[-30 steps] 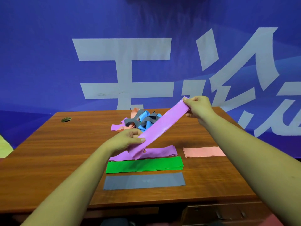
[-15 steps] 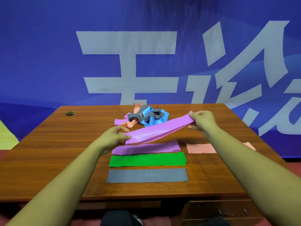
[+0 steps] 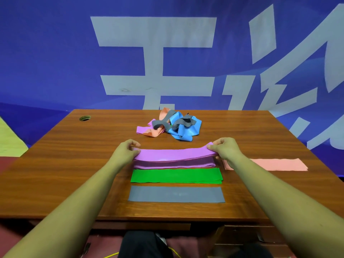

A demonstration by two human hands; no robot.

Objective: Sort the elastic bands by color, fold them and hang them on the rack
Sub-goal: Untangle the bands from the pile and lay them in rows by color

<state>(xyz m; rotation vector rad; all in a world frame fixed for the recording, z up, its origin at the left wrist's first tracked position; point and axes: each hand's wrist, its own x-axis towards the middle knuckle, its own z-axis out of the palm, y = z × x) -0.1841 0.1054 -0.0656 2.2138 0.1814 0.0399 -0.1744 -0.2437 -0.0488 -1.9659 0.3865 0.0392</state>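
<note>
As we held the purple band (image 3: 173, 154) level between both hands, it hung just above the purple stack (image 3: 175, 164) lying on the desk (image 3: 74, 164), with its middle sagging slightly toward the layers below. Our left hand (image 3: 126, 151) pinched the band's left end. Our right hand (image 3: 226, 149) gripped the right end, fingers curled round the edge. We could not tell whether the band's lowest point touched the stack.

Nearer to us lay a green band (image 3: 176, 175), flat, and nearer again a grey band (image 3: 176, 194). Both ran parallel to the stack. A pink band (image 3: 270, 164) lay flat to the right, its left end hidden behind our right wrist. At the far side sat a tangled pile (image 3: 173, 125) of blue, grey, pink and purple bands, not yet sorted. No rack was in view.

We judged the band to be light, thin, limp and stretchy. It would droop wherever it was unsupported, so holding the two ends under gentle tension seemed the right grip. Held by the middle, both ends would flop and wrinkle. Its smooth, faintly shiny face looked likely to cling to the layers beneath instead of sliding, so it would need to go down square in one lay. Too hard a pull risked a snap-back on release that could skew the stack.
</note>
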